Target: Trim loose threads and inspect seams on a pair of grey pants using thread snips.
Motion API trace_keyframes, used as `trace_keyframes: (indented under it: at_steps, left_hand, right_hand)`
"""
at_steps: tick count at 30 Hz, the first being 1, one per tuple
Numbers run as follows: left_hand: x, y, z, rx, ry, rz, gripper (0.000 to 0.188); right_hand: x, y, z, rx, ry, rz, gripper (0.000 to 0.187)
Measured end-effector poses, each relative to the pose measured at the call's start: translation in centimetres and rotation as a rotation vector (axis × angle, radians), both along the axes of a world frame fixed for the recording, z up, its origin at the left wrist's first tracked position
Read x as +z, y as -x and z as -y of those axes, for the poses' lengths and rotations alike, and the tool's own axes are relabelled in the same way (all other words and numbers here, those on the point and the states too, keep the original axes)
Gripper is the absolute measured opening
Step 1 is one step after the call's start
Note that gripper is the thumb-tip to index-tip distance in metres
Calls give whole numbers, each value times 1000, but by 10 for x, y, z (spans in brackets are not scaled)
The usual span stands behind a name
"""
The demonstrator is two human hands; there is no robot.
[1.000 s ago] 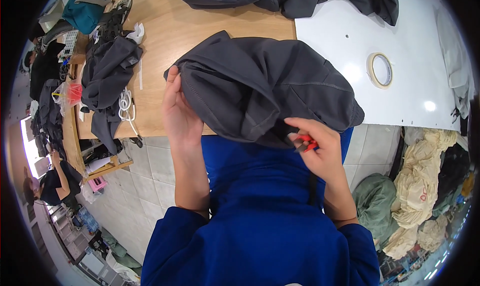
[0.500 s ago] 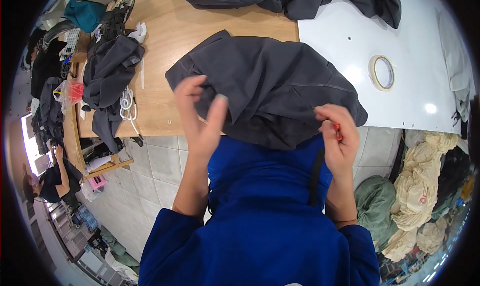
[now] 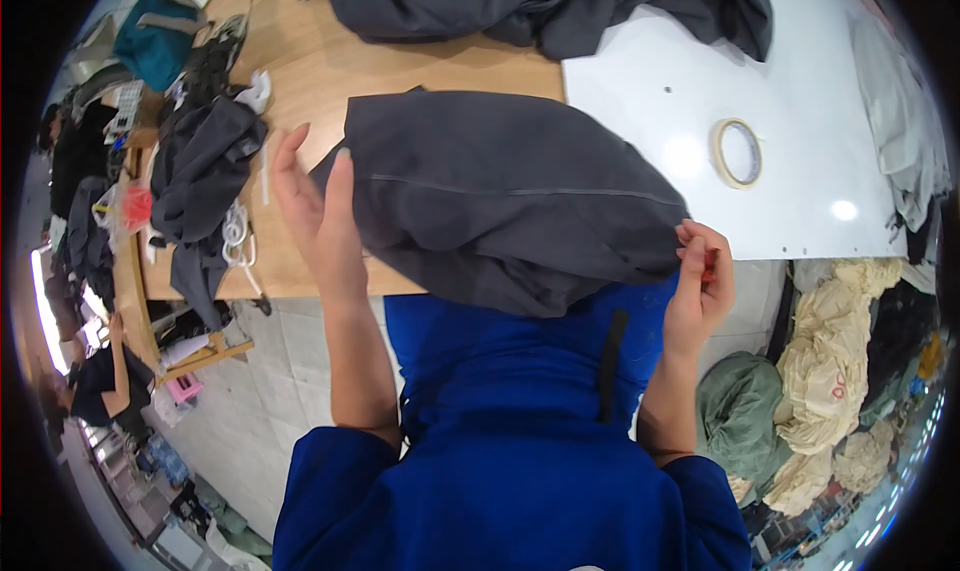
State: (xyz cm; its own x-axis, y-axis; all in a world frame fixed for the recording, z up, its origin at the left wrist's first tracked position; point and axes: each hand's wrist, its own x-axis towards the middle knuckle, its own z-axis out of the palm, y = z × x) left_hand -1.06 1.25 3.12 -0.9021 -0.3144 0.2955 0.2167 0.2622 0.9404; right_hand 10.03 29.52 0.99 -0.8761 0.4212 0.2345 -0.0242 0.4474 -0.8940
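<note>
A dark grey piece of cloth (image 3: pixel 500 211), with a pale stitched seam across it, lies bunched at the table's front edge and hangs over toward my lap. Beside its left end is my left hand (image 3: pixel 325 221), thumb and fingers spread, the thumb against or just over the fabric. At the right end, my right hand (image 3: pixel 702 281) is closed, its thumb and fingertips at the tip of the cloth. A small red object (image 3: pixel 710 263) shows between those fingers; most of it is hidden, so its kind is unclear.
More dark cloth (image 3: pixel 450 11) lies across the far side. On the white board (image 3: pixel 640 121) rests a tape roll (image 3: pixel 737 153). Dark garments (image 3: pixel 205 161) and a white cord (image 3: pixel 236 236) are at left. Cream fabric (image 3: pixel 830 361) is heaped at right; another person (image 3: pixel 105 376) is far left.
The cloth has been turned and spread, so its seam now runs across the top. My left hand has moved left; my right hand has come to the cloth's right tip.
</note>
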Motion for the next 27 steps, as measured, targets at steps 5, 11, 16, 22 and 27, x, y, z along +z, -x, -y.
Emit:
trace_keyframes:
  at_steps: [5,11,16,22,27]
  left_hand:
    - [-16,-16,-15,-88,257,-118,25]
    - [-16,-43,-57,-359,456,2,14]
    - [-19,-14,-97,-543,493,-14,26]
    - [-42,-2,-130,-650,714,83,29]
    - [-45,-15,-126,-781,325,318,21]
  right_hand:
    - [-1,2,-16,-355,381,-21,23]
    - [-1,4,-24,-234,289,124,17]
    - [-5,3,-12,-118,225,267,16]
    - [-11,-8,-3,-23,62,55,17]
    - [-4,-19,-8,5,260,165,20]
